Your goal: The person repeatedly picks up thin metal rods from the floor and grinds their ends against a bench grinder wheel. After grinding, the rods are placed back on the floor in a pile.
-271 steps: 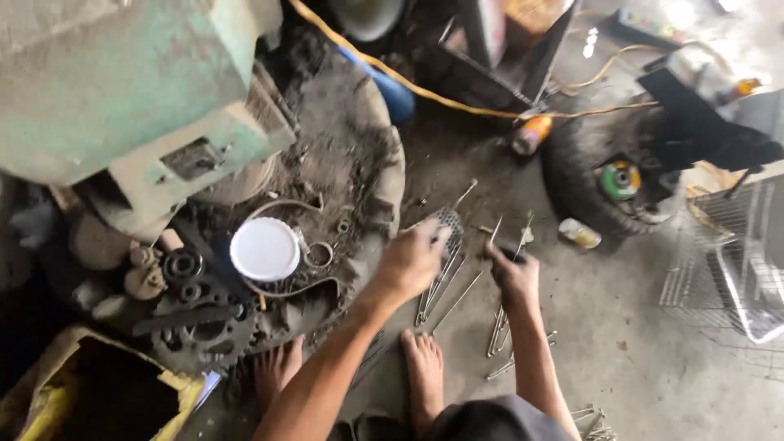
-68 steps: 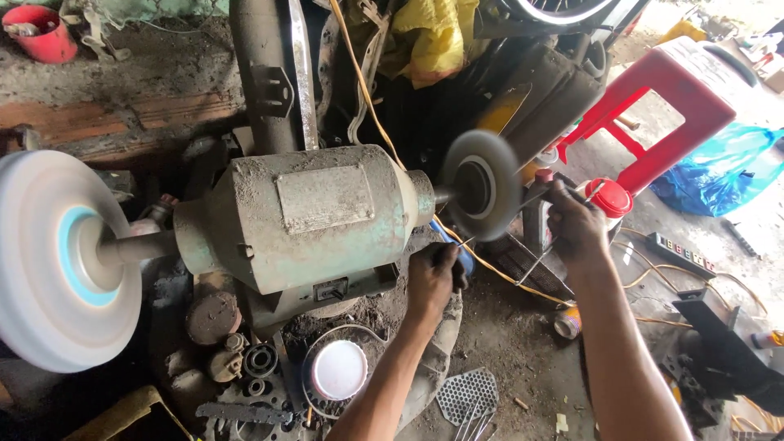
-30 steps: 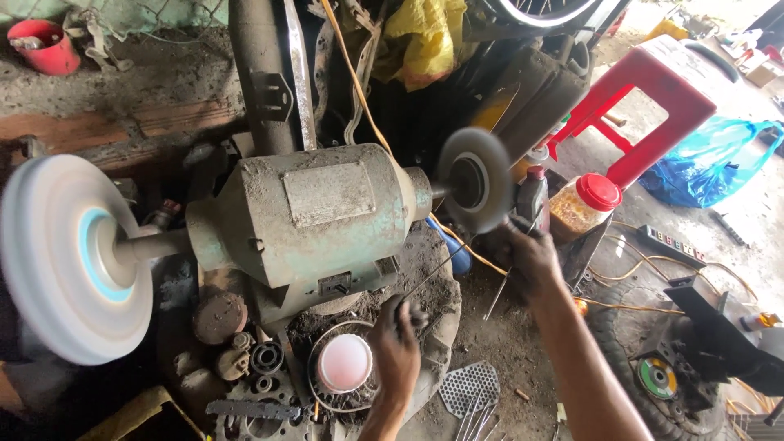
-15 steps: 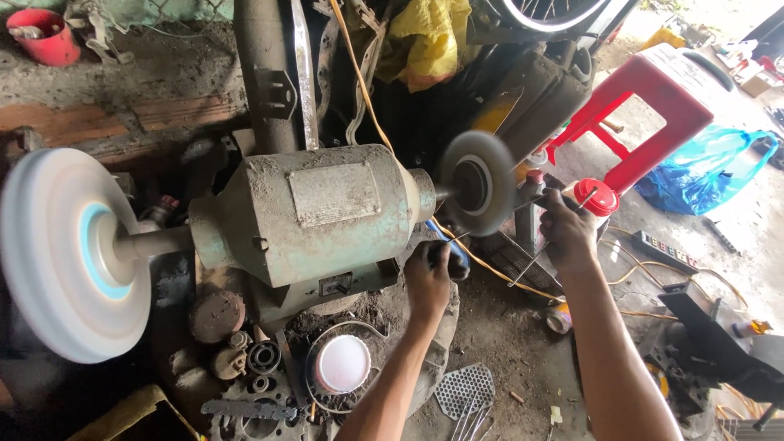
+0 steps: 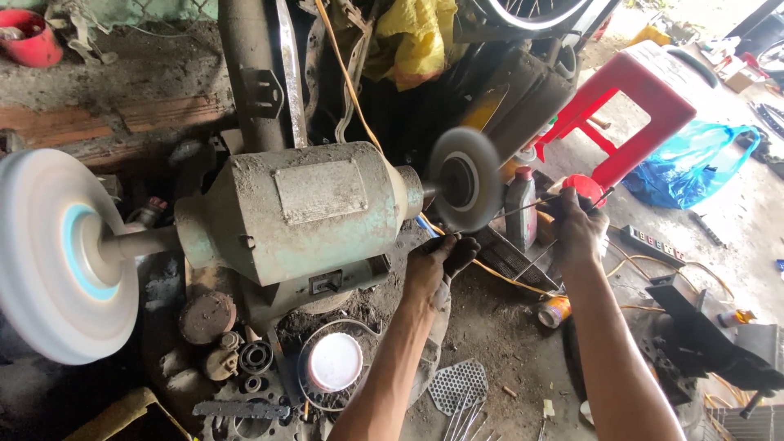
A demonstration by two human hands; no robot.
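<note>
Green grinder (image 5: 302, 216), white wheel (image 5: 57, 253), red stool (image 5: 645, 98).

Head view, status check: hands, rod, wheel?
Left hand and right hand grip thin metal rod. Rod against small grinding wheel. Plastic bottle close behind.

A dusty bench grinder (image 5: 302, 216) stands on the floor. The left hand (image 5: 441, 260) and the right hand (image 5: 576, 229) hold a thin metal rod (image 5: 523, 211) against its grey wheel (image 5: 467, 178), which looks blurred. A red stool (image 5: 645, 98) stands behind.
</note>
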